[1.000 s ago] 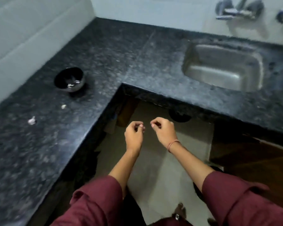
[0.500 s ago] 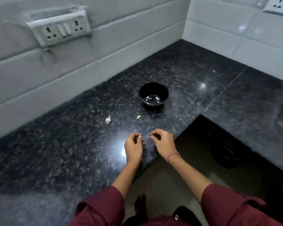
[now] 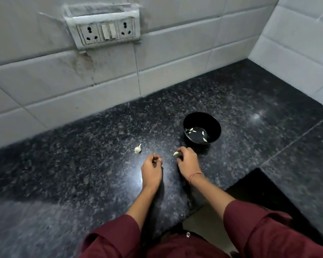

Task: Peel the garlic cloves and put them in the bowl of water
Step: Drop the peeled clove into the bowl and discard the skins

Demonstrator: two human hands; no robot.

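Observation:
A black bowl [image 3: 215, 127] holding water and several peeled cloves [image 3: 192, 130] stands on the dark granite counter [image 3: 78, 164]. Just in front and left of it, my right hand [image 3: 188, 162] pinches a pale garlic clove [image 3: 175, 153] at its fingertips, low over the counter. My left hand [image 3: 151, 170] hovers beside it with fingers curled and thumb against the fingertips; I see nothing in it. A small unpeeled piece of garlic [image 3: 137, 149] lies on the counter left of both hands.
A white tiled wall with a socket and switch plate [image 3: 105, 32] runs behind the counter, and a second tiled wall [image 3: 296, 53] closes the right corner. The counter's front edge steps inward at the lower right [image 3: 250, 175].
My view swung from the sink to the counter corner. Both hands moved forward over the counter, and my right hand reached the loose clove that lay near the bowl.

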